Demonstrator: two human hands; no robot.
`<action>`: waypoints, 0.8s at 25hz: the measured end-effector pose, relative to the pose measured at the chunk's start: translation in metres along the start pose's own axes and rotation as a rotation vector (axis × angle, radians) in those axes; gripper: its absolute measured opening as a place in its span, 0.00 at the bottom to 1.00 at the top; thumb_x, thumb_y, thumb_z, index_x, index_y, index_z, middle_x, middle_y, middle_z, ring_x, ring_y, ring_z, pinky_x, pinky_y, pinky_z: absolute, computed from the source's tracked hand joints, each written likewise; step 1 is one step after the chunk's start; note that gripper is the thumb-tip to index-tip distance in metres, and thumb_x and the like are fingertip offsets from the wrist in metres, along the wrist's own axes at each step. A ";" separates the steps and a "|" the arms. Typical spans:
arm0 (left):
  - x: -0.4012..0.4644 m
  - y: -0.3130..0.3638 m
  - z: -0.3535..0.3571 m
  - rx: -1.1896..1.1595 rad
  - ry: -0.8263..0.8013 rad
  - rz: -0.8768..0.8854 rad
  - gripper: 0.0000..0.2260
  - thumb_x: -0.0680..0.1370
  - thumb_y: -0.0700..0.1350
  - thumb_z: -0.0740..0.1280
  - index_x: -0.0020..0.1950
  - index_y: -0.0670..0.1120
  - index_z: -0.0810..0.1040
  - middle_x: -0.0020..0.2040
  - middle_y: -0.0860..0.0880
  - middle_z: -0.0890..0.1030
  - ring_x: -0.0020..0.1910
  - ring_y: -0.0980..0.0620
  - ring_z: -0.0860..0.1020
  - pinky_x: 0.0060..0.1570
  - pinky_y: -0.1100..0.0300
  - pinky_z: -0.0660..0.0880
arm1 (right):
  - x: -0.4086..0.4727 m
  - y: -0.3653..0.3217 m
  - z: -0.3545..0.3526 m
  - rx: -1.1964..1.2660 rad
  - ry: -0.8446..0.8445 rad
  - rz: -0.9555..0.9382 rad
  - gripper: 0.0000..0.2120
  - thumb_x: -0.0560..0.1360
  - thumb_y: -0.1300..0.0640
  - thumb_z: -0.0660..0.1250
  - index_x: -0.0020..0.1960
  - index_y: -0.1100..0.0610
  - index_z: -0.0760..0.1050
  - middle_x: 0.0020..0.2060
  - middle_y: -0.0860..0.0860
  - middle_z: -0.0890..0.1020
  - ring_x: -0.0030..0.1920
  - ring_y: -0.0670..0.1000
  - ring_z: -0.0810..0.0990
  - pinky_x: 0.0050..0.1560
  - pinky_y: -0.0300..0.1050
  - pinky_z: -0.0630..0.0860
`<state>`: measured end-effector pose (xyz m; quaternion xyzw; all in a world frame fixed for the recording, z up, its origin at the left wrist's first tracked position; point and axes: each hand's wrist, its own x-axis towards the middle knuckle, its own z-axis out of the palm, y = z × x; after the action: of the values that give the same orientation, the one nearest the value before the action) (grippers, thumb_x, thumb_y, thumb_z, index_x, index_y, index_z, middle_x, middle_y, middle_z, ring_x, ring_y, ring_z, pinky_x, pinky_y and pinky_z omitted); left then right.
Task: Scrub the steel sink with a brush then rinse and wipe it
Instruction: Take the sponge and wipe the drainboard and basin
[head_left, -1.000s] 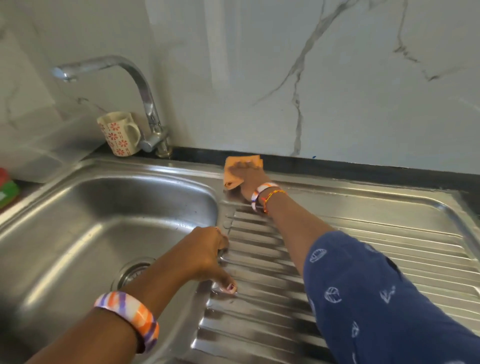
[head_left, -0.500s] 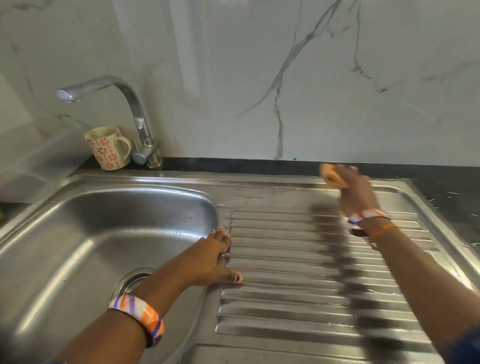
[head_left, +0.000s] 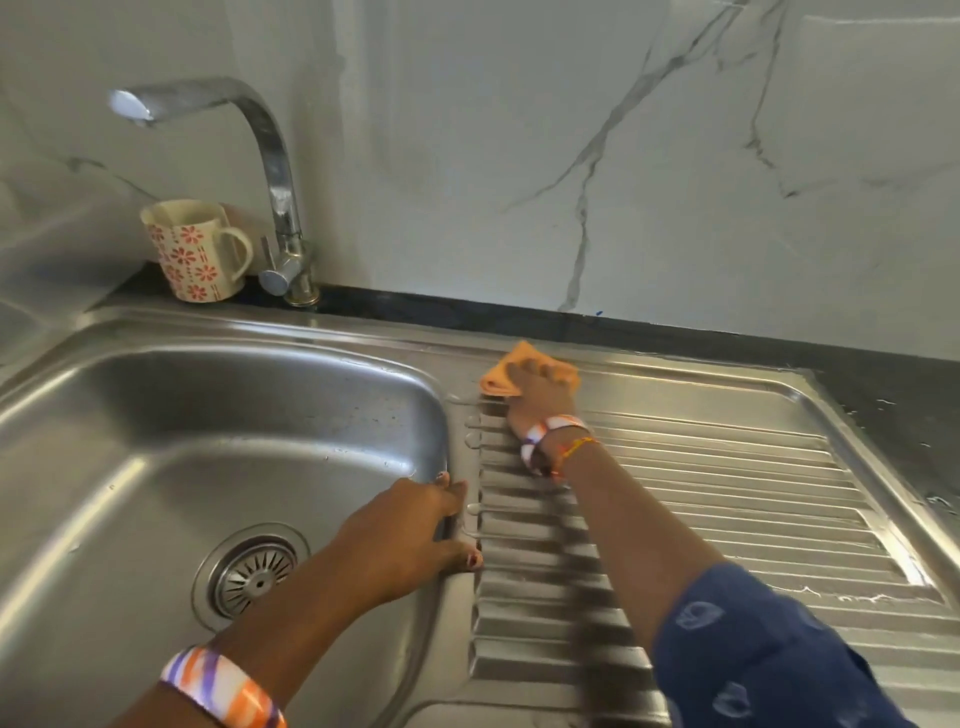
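Fingers (head_left: 540, 370) of the right hand (head_left: 540, 397) lie flat and close together, pressing an orange cloth (head_left: 497, 375) onto the far left corner of the ribbed drainboard (head_left: 727, 478). The left hand (head_left: 402, 535) rests on the ridge between basin and drainboard, fingers loosely spread and holding nothing. The steel sink (head_left: 156, 426) fills the near scene; its basin sits left, with droplets visible on the walls. Judged stage: final wiping. Risks: the cloth may skim the rib crests and leave water in the grooves; a hard stroke leftward could carry the hand off the ridge into the basin; the bracing palm may slip on wet steel.
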<state>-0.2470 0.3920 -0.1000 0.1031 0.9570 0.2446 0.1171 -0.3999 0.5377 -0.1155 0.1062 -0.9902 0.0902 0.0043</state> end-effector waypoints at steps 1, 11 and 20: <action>-0.001 -0.002 -0.002 0.015 -0.007 0.007 0.30 0.74 0.55 0.69 0.74 0.51 0.64 0.75 0.52 0.64 0.71 0.52 0.66 0.69 0.59 0.65 | 0.003 -0.019 0.002 0.034 -0.034 -0.058 0.21 0.77 0.65 0.55 0.69 0.57 0.66 0.72 0.56 0.63 0.71 0.58 0.62 0.71 0.49 0.57; 0.004 0.004 -0.017 0.117 -0.178 -0.039 0.24 0.70 0.52 0.74 0.62 0.42 0.77 0.67 0.50 0.75 0.64 0.50 0.74 0.64 0.55 0.71 | -0.040 0.046 -0.071 0.631 0.372 0.096 0.17 0.77 0.70 0.57 0.62 0.62 0.75 0.56 0.61 0.80 0.57 0.57 0.77 0.61 0.53 0.70; -0.008 -0.008 -0.005 -0.059 -0.153 0.008 0.29 0.75 0.51 0.69 0.74 0.50 0.64 0.76 0.52 0.61 0.73 0.53 0.63 0.71 0.60 0.60 | 0.001 -0.015 -0.004 0.001 -0.020 0.125 0.23 0.77 0.65 0.54 0.72 0.60 0.61 0.72 0.58 0.62 0.73 0.59 0.60 0.71 0.53 0.58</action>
<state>-0.2422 0.3807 -0.0981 0.1218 0.9371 0.2646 0.1922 -0.3980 0.5238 -0.1094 0.0452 -0.9949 0.0896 -0.0112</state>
